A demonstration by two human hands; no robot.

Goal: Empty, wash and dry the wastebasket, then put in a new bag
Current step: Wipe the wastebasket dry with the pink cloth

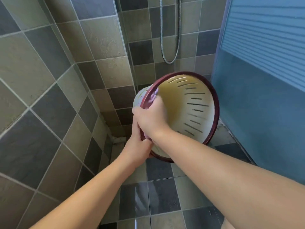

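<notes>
Against the tiled shower corner, the right hand (151, 116) presses a pale purple cloth (153, 96) inside the slotted cream wastebasket (189, 103), fingers curled round it. The left hand (138, 144) grips the basket's dark red rim (212, 90), holding it tilted above the floor (161, 195). A metal shower hose (177, 38) hangs behind.

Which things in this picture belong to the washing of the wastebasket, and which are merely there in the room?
Part of the job:
wastebasket, tipped on its side
purple cloth at its rim
left hand, gripping the rim
right hand, holding the cloth

Merely there:
shower hose
tiled wall
blue panel
</notes>
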